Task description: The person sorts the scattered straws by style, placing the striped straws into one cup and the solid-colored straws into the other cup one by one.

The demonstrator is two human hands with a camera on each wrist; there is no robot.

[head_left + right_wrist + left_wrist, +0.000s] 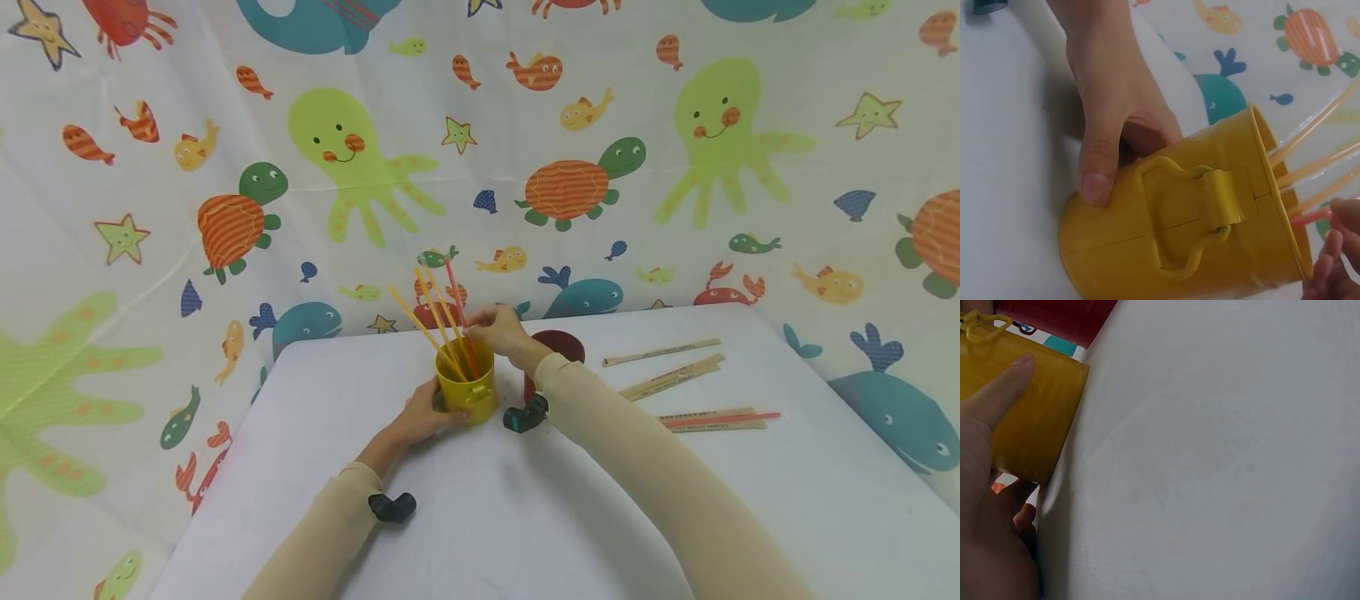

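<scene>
Although some of its fingers are hidden behind the wall, the left hand [422, 417] is seen curled round the yellow bucket [467, 402], thumb laid against the side.

Yellow bucket: stood upright on the white table [360, 383]; cut off by the edge in the left wrist view; wire handle [1149, 231] folded against the wall.

Orange straws [420, 319], three: leaned inside the bucket, lower ends concealed.

Red straw [454, 287]: lower end set inside the bucket; pinched near the rim between thumb and fingertips of the right hand [501, 330], which is cut off in the right wrist view. Upper tips are hard to make out against the patterned cloth [450, 196].

Red bucket [561, 343]: placed just beside, partly covered by the right arm; contents cannot be made out.

Paper strips [671, 377]: laid at the right, print too small to be read, some ends hidden by the sleeve [645, 467].

Second red straw [750, 416]: laid across the nearest strip.
</scene>
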